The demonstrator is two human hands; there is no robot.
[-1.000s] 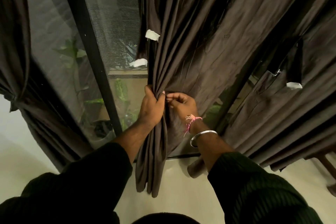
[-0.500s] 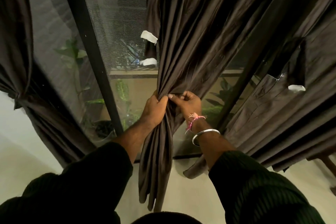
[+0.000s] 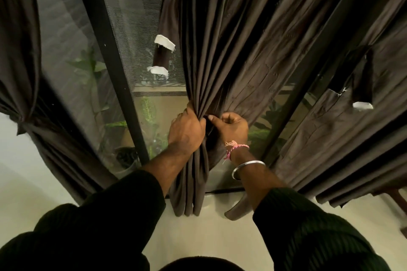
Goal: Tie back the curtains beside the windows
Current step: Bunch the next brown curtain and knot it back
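View from the head camera, looking down along a glazed window wall. The middle curtain [image 3: 231, 35], dark brown, hangs in front of the glass and is gathered into a narrow bundle of pleats at about the centre of the view. The left hand [image 3: 187, 132] wraps round the bundle from the left, fingers curled into the folds, so its grip is clenched on the cloth. The right hand [image 3: 231, 126] lies just beside it on the right, fingers curled and pinching the pleats that fan in from that side; its grip is likewise fastened on the curtain. The two hands nearly touch across the bundle. Below them the gathered cloth falls straight to the pale floor [image 3: 204, 237].

On the right wrist sit a pink thread band [image 3: 234, 147] and, lower on the forearm, a silver bangle [image 3: 247, 168]. Both forearms emerge from dark sleeves [image 3: 105, 215].

Above the left hand a brown tie-back strap [image 3: 162, 56] with white ends hangs at the curtain's left edge, against the mesh screen. A black window frame [image 3: 119, 86] slants to the left of it; green plants [image 3: 152, 114] show through the glass. At far left a second curtain [image 3: 24, 61] is cinched at its waist. At right a third curtain [image 3: 356, 134] hangs loose, with its own white-tipped strap [image 3: 361, 81].
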